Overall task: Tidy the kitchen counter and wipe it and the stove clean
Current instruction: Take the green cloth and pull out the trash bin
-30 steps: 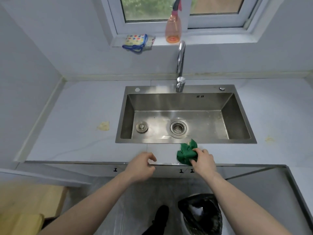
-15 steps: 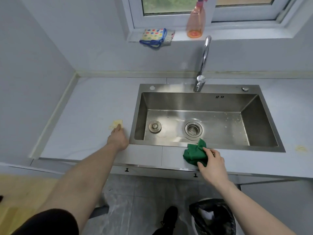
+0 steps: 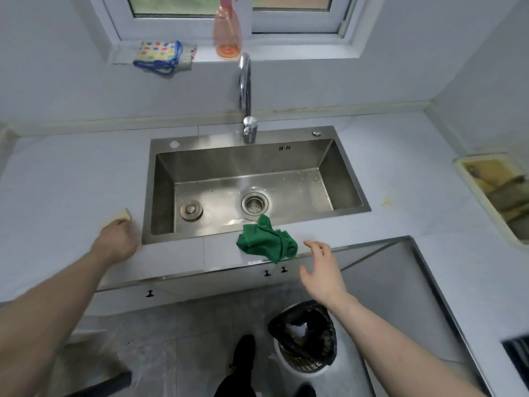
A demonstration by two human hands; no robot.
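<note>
Yellow scrap [image 3: 122,215]: left hand [image 3: 116,242] pinches it; lift cleanly toward the bin [image 3: 306,339]. Right hand [image 3: 323,272] hovers, fingers spread, beside the green cloth [image 3: 266,242].

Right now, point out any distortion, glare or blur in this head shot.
Head view: wide-angle bending curves the counter edge and window frame; soft glare sits on the sink floor and on the faucet; the left hand and the yellowish scrap at its fingertips look slightly smeared; the green cloth is sharp.
</note>
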